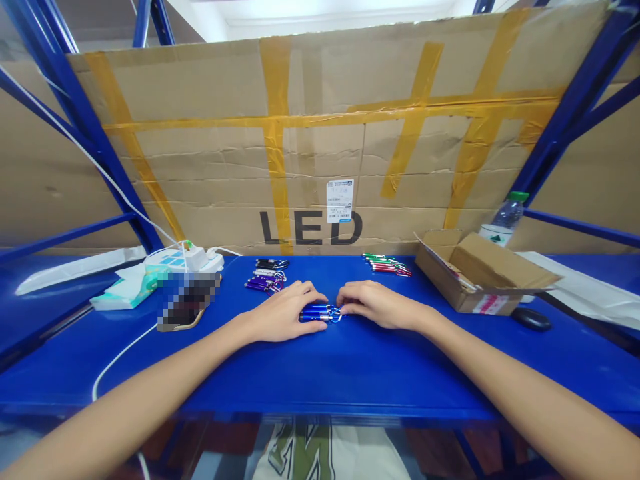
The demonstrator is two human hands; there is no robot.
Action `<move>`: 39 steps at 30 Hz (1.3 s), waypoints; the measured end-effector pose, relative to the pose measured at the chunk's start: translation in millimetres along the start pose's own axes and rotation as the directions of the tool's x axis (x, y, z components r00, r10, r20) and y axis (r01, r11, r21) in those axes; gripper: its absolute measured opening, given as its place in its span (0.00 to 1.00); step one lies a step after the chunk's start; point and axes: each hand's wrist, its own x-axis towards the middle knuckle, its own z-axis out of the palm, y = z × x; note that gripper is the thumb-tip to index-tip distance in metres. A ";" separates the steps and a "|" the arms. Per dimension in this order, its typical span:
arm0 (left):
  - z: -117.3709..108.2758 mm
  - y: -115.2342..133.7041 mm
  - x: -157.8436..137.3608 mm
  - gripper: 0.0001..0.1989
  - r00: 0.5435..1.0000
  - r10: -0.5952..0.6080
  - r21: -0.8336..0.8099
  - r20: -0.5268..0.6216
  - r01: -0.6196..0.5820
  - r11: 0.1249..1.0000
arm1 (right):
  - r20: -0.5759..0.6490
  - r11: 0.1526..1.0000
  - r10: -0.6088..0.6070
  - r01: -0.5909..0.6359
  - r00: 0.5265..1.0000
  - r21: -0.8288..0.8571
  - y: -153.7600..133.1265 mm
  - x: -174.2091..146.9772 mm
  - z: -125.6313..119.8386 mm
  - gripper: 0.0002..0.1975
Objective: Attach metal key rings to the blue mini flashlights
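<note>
Several blue keychain flashlights (315,313) lie side by side on the blue tabletop, with silvery carabiner clips (336,315) at their right ends. My left hand (283,312) is closed around their barrels, the thumb on the near side and the fingers on the far side. From the right, my right hand (375,304) pinches at the clips with thumb and forefinger. Beyond my left hand lie rows of purple flashlights (263,285), silver ones (269,273) and black ones (271,264). Green flashlights (377,258) and red ones (389,268) lie at the back right.
An opened cardboard box (463,287) stands at the right, with a bottle (503,219) behind it and a black mouse (531,319) in front. Leftward are a phone (193,303), a tissue pack (127,290), a power strip (200,259) and a white cable (113,363). Taped cardboard (225,167) walls the back.
</note>
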 end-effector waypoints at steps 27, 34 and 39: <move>-4.5 1.0 -0.4 0.18 0.999 0.023 -0.014 0.022 -0.023 1.000 | -0.243 0.785 0.421 -0.485 0.874 -0.385 15.8 2.4 -7.6 0.12; -46.2 -18.1 -11.7 0.15 0.975 -0.109 0.024 0.194 0.106 0.994 | -0.187 0.758 0.484 -0.517 0.855 -0.398 13.7 1.8 -5.2 0.11; -68.5 -29.6 -29.6 0.14 0.918 -0.298 0.203 0.261 0.250 0.947 | -0.193 0.752 0.487 -0.522 0.852 -0.404 16.2 1.2 -5.1 0.11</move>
